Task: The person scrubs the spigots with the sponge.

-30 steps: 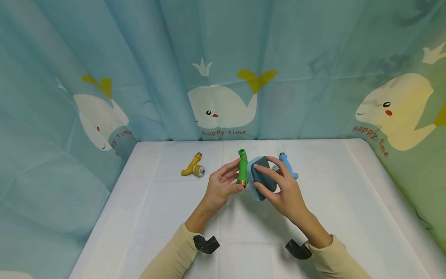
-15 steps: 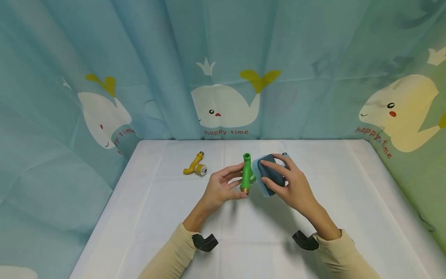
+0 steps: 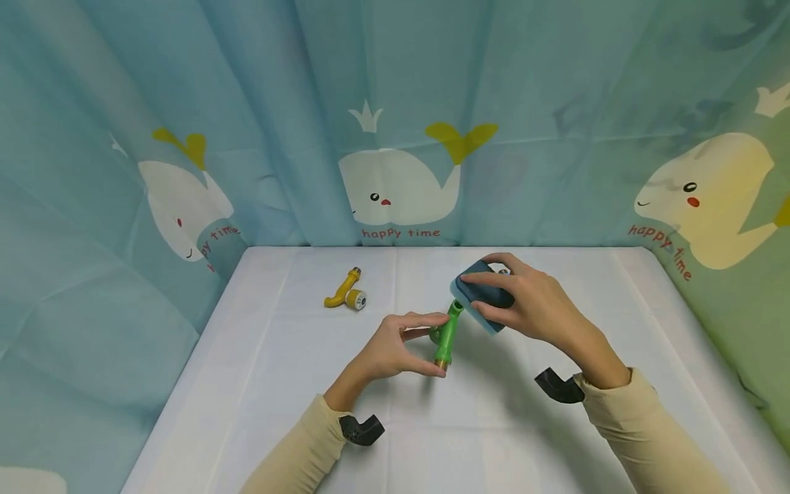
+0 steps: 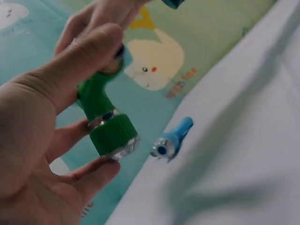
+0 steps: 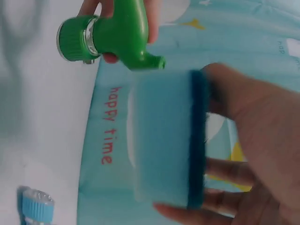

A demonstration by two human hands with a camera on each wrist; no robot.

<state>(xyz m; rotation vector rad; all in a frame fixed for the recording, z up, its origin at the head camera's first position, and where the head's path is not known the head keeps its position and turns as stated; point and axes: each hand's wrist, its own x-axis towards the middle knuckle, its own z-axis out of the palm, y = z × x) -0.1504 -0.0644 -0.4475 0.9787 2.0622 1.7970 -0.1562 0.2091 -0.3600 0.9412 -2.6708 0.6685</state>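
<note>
A green tap (image 3: 447, 334) is held in the air above the white surface (image 3: 296, 384) by the left hand (image 3: 395, 346), pinched between the thumb and the curled fingers. In the head view it is tilted, with its spout end up and to the right and its brass threaded end down. In the left wrist view the green tap (image 4: 104, 123) is seen with its ribbed knob and clear cap held between thumb and fingers of the left hand (image 4: 42, 140).

A blue sponge (image 3: 484, 296) is gripped by the right hand (image 3: 531, 309), thumb on 1 side and fingers curled over the other. The sponge is held just above and to the right of the tap's spout end; whether the 2 are touching cannot be told. In the right wrist view the blue sponge (image 5: 166, 138) is shown with a pale blue body and a darker scouring layer against the palm of the right hand (image 5: 253, 136), and the green tap (image 5: 115, 37) is seen just beside its edge.

A yellow tap (image 3: 343, 295) is lying on the surface, well apart to the left of the hands. A blue tap (image 4: 171, 140) is lying on the surface near the curtain (image 3: 395, 103), which is printed with white whales and hung around 3 sides.
</note>
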